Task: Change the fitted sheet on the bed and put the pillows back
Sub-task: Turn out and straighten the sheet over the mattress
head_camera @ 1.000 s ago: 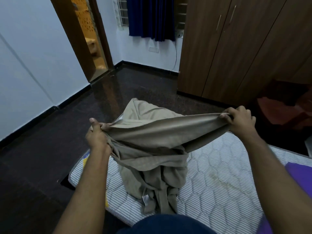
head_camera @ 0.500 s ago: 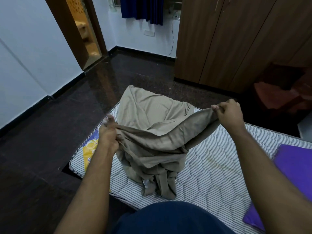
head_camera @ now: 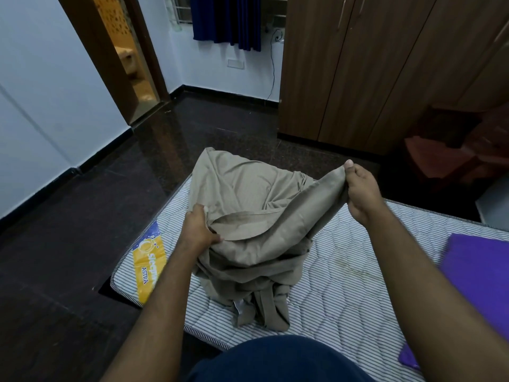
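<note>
Bare striped mattress [head_camera: 344, 260] with a bunched tan sheet [head_camera: 248, 216] heaped near its far left corner. The left hand [head_camera: 199, 230] grips a fold low on the heap, close to the mattress's left edge; the right hand [head_camera: 360, 194] pinches a raised edge of the same sheet and holds it up and taut, presumably to find a seam or corner for spreading. A purple cloth [head_camera: 479, 282] lies at the right edge of the mattress. No pillows are visible. The mattress is uncovered, so fitting has evidently not yet begun. A wardrobe [head_camera: 371, 64] stands beyond the bed.
</note>
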Demonstrator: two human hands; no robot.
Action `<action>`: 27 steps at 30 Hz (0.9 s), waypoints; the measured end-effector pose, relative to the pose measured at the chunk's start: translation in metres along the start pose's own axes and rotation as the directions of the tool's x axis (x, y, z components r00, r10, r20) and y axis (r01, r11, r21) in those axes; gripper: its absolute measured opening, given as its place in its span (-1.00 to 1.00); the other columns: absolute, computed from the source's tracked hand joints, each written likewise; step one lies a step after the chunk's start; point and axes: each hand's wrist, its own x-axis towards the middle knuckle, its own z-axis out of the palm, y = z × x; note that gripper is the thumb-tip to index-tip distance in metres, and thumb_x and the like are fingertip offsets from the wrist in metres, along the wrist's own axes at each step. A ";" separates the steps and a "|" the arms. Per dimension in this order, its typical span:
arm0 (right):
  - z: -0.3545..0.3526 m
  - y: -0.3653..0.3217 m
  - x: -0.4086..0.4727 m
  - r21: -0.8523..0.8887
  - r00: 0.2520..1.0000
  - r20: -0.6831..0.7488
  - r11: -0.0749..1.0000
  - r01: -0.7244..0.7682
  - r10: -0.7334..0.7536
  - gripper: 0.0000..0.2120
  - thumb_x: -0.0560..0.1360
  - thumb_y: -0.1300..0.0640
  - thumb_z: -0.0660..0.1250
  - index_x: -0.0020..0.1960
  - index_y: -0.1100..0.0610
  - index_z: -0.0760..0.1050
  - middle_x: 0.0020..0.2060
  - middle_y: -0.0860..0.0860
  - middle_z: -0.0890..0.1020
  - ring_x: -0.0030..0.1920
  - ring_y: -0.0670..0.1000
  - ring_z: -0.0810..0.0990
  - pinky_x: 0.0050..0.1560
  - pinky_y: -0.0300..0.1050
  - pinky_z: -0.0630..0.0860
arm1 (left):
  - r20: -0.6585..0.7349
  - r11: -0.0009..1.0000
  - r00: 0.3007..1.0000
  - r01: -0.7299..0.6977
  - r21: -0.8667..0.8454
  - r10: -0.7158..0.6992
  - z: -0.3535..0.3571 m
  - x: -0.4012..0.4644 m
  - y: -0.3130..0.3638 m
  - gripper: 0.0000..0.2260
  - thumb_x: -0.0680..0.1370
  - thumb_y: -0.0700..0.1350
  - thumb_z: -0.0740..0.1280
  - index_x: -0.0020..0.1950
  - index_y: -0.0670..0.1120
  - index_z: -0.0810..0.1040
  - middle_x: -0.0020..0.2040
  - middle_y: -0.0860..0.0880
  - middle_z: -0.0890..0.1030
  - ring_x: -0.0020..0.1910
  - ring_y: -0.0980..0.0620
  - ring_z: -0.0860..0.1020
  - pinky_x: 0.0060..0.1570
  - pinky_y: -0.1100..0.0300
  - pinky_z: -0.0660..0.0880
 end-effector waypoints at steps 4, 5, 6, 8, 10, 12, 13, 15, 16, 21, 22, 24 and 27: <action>-0.002 0.001 0.001 0.011 0.997 -0.080 1.000 -0.002 0.003 -0.62 0.69 -0.14 0.14 -0.21 0.02 0.43 -0.27 -0.02 0.52 -0.16 -0.05 0.50 -0.05 -0.11 0.49 | -0.141 0.747 0.960 0.093 -0.658 -0.243 0.001 0.006 -0.015 -0.78 0.46 -0.38 0.46 -0.06 -0.08 0.55 -0.15 -0.13 0.59 -0.16 -0.09 0.57 -0.07 0.09 0.48; -0.005 0.002 0.001 -0.013 0.994 -0.110 1.000 0.000 -0.002 -0.62 0.68 -0.17 0.14 -0.21 0.00 0.41 -0.27 -0.03 0.47 -0.15 -0.05 0.43 -0.05 -0.08 0.43 | -0.142 0.607 0.936 0.089 -0.790 -0.322 -0.001 0.008 -0.022 -0.78 0.49 -0.37 0.44 -0.12 -0.07 0.54 -0.21 -0.12 0.57 -0.24 -0.05 0.55 -0.11 0.10 0.50; -0.008 0.004 0.002 -0.033 0.990 -0.141 0.999 -0.010 0.005 -0.62 0.68 -0.20 0.15 -0.20 0.00 0.40 -0.27 -0.04 0.44 -0.16 -0.05 0.39 -0.06 -0.06 0.38 | -0.166 0.518 0.908 0.063 -0.853 -0.384 -0.004 0.011 -0.029 -0.78 0.52 -0.36 0.43 -0.16 -0.06 0.52 -0.24 -0.10 0.55 -0.30 0.00 0.52 -0.14 0.13 0.49; -0.010 0.005 0.002 -0.026 0.979 -0.198 0.998 -0.048 0.042 -0.64 0.68 -0.19 0.14 -0.10 0.04 0.45 -0.24 -0.05 0.43 -0.15 -0.07 0.38 -0.06 -0.07 0.36 | -0.244 0.464 0.855 -0.004 -0.886 -0.458 -0.008 0.015 -0.041 -0.76 0.54 -0.34 0.42 -0.21 -0.05 0.49 -0.26 -0.04 0.52 -0.32 0.11 0.50 -0.15 0.19 0.48; -0.004 0.004 -0.001 0.057 0.965 -0.233 0.992 -0.110 0.120 -0.67 0.69 -0.15 0.15 0.08 0.09 0.50 -0.16 -0.07 0.50 -0.05 -0.07 0.47 0.03 -0.11 0.44 | -0.306 0.483 0.815 -0.037 -0.875 -0.492 -0.006 0.014 -0.045 -0.77 0.56 -0.30 0.42 -0.20 -0.05 0.48 -0.25 -0.02 0.52 -0.29 0.09 0.50 -0.12 0.17 0.50; 0.004 0.003 -0.001 0.194 0.937 -0.262 0.964 -0.184 0.232 -0.72 0.68 -0.14 0.20 0.14 0.05 0.51 -0.03 -0.06 0.56 0.13 0.00 0.52 0.22 -0.06 0.48 | -0.342 0.503 0.797 -0.056 -0.862 -0.498 -0.001 0.014 -0.046 -0.77 0.56 -0.27 0.43 -0.17 -0.03 0.45 -0.24 -0.02 0.51 -0.25 0.04 0.50 -0.10 0.13 0.50; 0.007 0.003 -0.001 0.264 0.923 -0.258 0.940 -0.216 0.284 -0.72 0.66 -0.13 0.22 0.19 0.05 0.52 0.04 -0.04 0.58 0.18 0.02 0.53 0.30 -0.02 0.48 | -0.338 0.491 0.798 -0.061 -0.869 -0.499 0.000 0.013 -0.046 -0.76 0.56 -0.27 0.43 -0.17 -0.03 0.44 -0.23 -0.02 0.50 -0.25 0.05 0.49 -0.11 0.14 0.50; 0.009 0.001 -0.002 0.327 0.909 -0.235 0.908 -0.260 0.345 -0.59 0.64 -0.16 0.26 0.35 0.09 0.49 0.20 0.03 0.57 0.22 0.04 0.53 0.36 0.03 0.47 | -0.299 0.453 0.817 -0.053 -0.890 -0.493 -0.002 0.012 -0.046 -0.78 0.56 -0.28 0.44 -0.14 -0.03 0.46 -0.23 -0.02 0.51 -0.26 0.06 0.50 -0.14 0.16 0.51; 0.007 0.000 -0.002 0.317 0.907 -0.223 0.907 -0.279 0.357 -0.53 0.62 -0.19 0.27 0.39 0.09 0.47 0.25 0.05 0.56 0.23 0.05 0.53 0.36 0.03 0.46 | -0.276 0.436 0.831 -0.046 -0.899 -0.483 -0.004 0.011 -0.047 -0.81 0.55 -0.27 0.45 -0.11 -0.04 0.49 -0.22 -0.02 0.53 -0.24 0.05 0.52 -0.15 0.17 0.52; -0.005 -0.001 -0.015 0.003 0.979 0.068 0.981 -0.194 0.193 -0.48 0.40 -0.34 0.25 0.10 0.05 0.51 0.07 -0.02 0.56 0.10 0.01 0.49 0.08 -0.05 0.49 | -0.209 0.349 0.903 -0.071 -0.934 -0.375 -0.020 -0.005 -0.047 -0.86 0.57 -0.29 0.42 -0.06 -0.07 0.54 -0.20 -0.04 0.56 -0.34 0.14 0.58 -0.33 0.27 0.57; -0.011 0.001 -0.015 -0.131 0.977 0.153 0.983 -0.127 0.147 -0.57 0.42 -0.28 0.31 0.06 0.05 0.51 0.00 -0.02 0.57 0.05 0.01 0.49 -0.04 -0.08 0.47 | -0.223 0.360 0.908 -0.088 -0.929 -0.354 -0.024 -0.008 -0.048 -0.87 0.57 -0.29 0.42 -0.05 -0.08 0.54 -0.19 -0.05 0.57 -0.34 0.16 0.59 -0.32 0.28 0.58; -0.022 0.006 -0.009 -0.469 0.968 0.231 0.883 0.022 0.099 -0.70 0.45 -0.09 0.51 0.06 0.05 0.57 -0.01 -0.04 0.60 0.02 -0.01 0.54 -0.11 -0.07 0.48 | -0.254 0.390 0.915 -0.119 -0.913 -0.314 -0.028 -0.012 -0.051 -0.93 0.58 -0.26 0.41 -0.02 -0.11 0.57 -0.20 -0.04 0.61 -0.31 0.18 0.62 -0.27 0.27 0.60; -0.023 0.005 0.004 -0.825 0.982 0.161 0.560 0.078 0.101 -0.80 0.45 -0.02 0.56 -0.02 0.04 0.63 -0.07 -0.05 0.61 0.00 -0.01 0.52 -0.05 -0.10 0.45 | -0.252 0.488 0.941 -0.115 -0.865 -0.225 -0.029 -0.014 -0.057 -0.91 0.59 -0.22 0.41 0.07 -0.19 0.64 -0.22 0.03 0.71 -0.21 0.13 0.66 -0.18 0.24 0.63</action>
